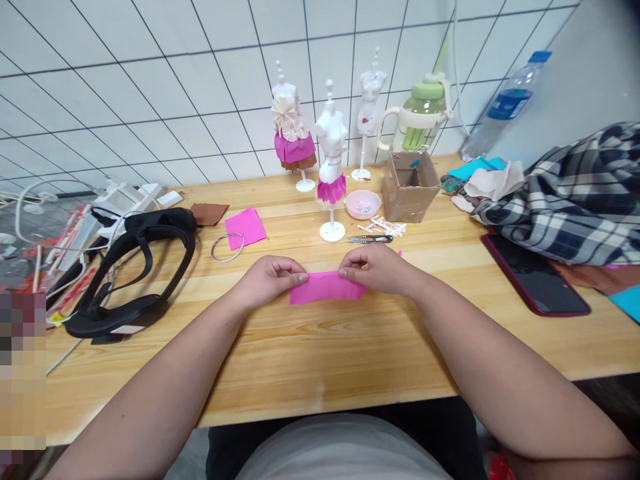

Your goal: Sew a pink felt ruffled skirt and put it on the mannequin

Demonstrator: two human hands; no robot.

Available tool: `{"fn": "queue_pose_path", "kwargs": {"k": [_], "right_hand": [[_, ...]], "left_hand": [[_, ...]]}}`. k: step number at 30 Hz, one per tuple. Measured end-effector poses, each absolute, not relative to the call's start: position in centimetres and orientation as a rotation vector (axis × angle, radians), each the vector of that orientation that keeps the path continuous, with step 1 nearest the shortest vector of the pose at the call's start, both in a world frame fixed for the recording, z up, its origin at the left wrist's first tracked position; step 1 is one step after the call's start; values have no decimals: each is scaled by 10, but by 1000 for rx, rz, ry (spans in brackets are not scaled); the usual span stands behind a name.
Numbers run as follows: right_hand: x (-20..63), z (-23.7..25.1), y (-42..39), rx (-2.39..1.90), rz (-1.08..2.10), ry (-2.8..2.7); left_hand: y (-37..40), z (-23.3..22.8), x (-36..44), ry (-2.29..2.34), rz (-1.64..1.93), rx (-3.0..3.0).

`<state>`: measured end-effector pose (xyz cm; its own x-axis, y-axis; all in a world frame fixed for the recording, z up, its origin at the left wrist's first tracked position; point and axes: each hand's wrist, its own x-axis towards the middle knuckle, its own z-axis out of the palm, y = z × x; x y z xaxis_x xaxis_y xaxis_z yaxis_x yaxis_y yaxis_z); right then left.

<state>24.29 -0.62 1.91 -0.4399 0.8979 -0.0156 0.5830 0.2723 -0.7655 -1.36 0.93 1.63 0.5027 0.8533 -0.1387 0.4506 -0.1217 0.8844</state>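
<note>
My left hand (267, 277) pinches left end of pink fabric strip (326, 287), fingers closed on its edge. My right hand (376, 268) pinches right end, same grip. Strip lies flat on tabletop (330, 360), just in front of scissors (371, 239) and small mannequin (331, 175) in pink skirt.

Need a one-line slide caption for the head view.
Both hands, left hand and right hand, pinch a pink fabric strip before three mini mannequins on a wooden table.

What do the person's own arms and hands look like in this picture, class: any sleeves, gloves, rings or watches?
Both forearms are bare, with no sleeves in view. The left hand and right hand wear no gloves, and no rings, watch or bracelet show. Fingernails look short and unpainted.
</note>
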Motion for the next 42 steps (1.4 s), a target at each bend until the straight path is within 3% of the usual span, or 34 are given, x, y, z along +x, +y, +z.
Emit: {"fn": "queue_pose_path", "kwargs": {"k": [10,20,26,31,36,42], "right_hand": [[228,17,-11,-1286,964,-2106],[236,16,-5,-1410,1126,-2009],[229,12,-13,-1095,571,-2247],[219,7,-16,-1118,425,-2334],[218,7,-15,-1074,481,-2413],[220,5,-14,-1084,806,-2326]], "left_hand": [[2,18,-7,1138,538,1903],[5,20,-14,1101,630,2279],[0,15,-5,1216,584,1920],[-1,15,0,1120,534,1742],[-1,17,0,1101,507,1745],[-2,17,2,1090,476,1710]]}}
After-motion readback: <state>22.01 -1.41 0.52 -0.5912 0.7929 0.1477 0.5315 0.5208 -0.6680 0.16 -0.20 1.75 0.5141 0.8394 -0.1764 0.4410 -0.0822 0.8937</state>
